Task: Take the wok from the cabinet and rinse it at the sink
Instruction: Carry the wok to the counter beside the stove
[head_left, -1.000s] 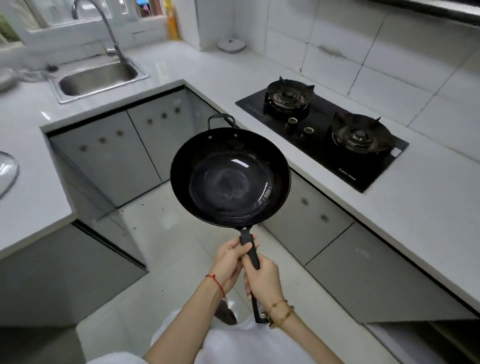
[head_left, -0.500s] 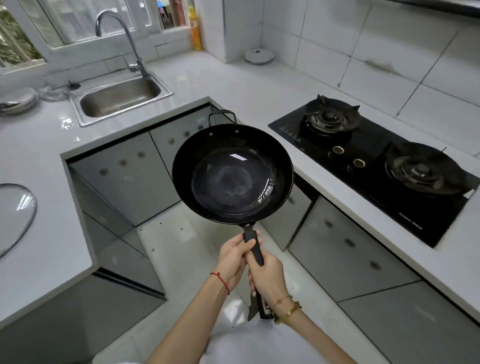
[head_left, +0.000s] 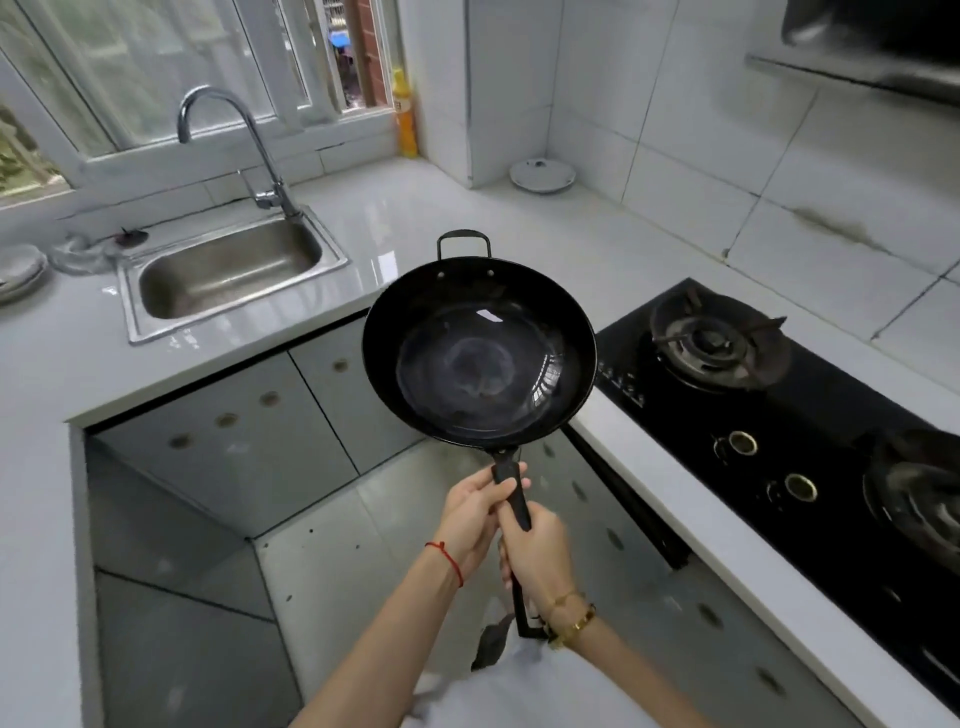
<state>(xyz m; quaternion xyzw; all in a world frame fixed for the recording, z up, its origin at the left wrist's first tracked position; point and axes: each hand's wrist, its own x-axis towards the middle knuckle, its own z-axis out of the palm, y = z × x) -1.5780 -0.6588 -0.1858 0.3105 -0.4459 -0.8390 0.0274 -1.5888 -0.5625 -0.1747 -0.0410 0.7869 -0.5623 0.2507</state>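
A black wok (head_left: 479, 353) with a long handle and a small loop handle hangs level in mid-air over the floor, in front of the counter corner. My left hand (head_left: 475, 512) grips the handle close to the bowl. My right hand (head_left: 537, 556) grips the same handle just behind it. The wok is empty. The steel sink (head_left: 228, 273) is set in the counter at the far left, with a curved tap (head_left: 249, 150) behind it. No water runs from the tap.
A black gas hob (head_left: 779, 415) with two burners lies in the counter on the right. Grey cabinet doors (head_left: 249, 431) are closed below the sink. A yellow bottle (head_left: 406, 117) stands on the sill, a white lid (head_left: 543, 175) in the corner, dishes (head_left: 18, 270) at far left.
The view has swung and moved towards the sink, which is now larger and nearer. The wok stays in both hands, carried forward and a little right in the frame.
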